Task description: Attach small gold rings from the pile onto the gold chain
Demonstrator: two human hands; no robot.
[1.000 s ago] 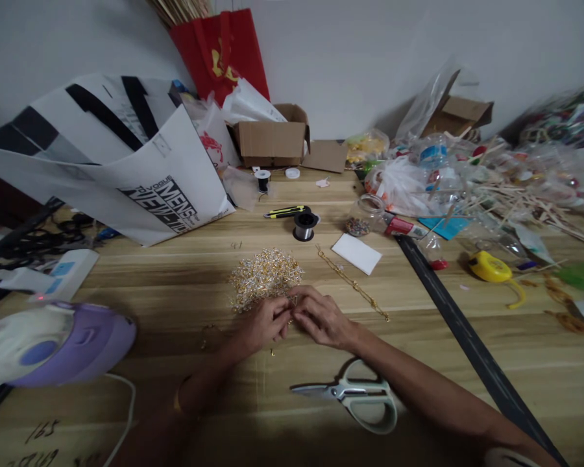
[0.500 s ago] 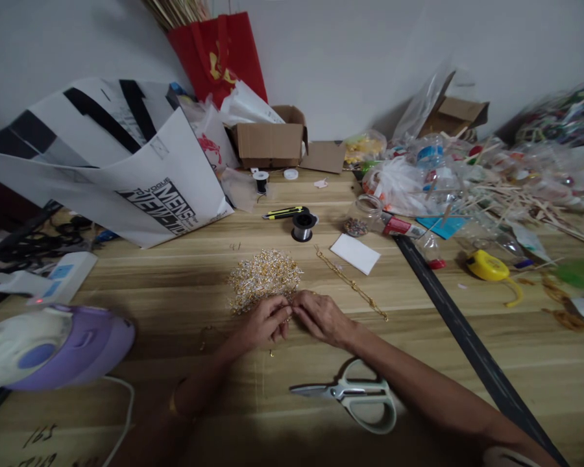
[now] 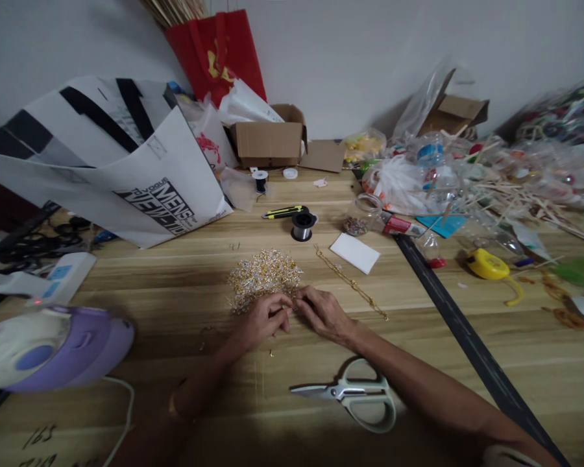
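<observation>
My left hand (image 3: 268, 316) and my right hand (image 3: 324, 314) meet fingertip to fingertip over the wooden table, at the near right edge of a pile of gold and clear beaded pieces (image 3: 263, 275). Both hands are closed in a pinch. Whatever lies between the fingertips is too small to make out. To the right of my right hand lies a gold chain (image 3: 353, 284). A pair of scissors (image 3: 350, 394) with pale handles rests below my right forearm, blades pointing left. A tiny gold piece (image 3: 271, 353) lies below my left hand.
Behind the pile stand a wire spool (image 3: 302, 228) and a yellow-black utility knife (image 3: 285, 212). A white pad (image 3: 355, 253) and a jar of beads (image 3: 363, 214) are to the right, near a yellow tape measure (image 3: 487, 264). At left are a purple iron (image 3: 78, 350) and a power strip (image 3: 68, 277).
The fingertips of both hands have shifted slightly, and the lower fingers of my left hand are drawn in more. The things on the table have stayed in place.
</observation>
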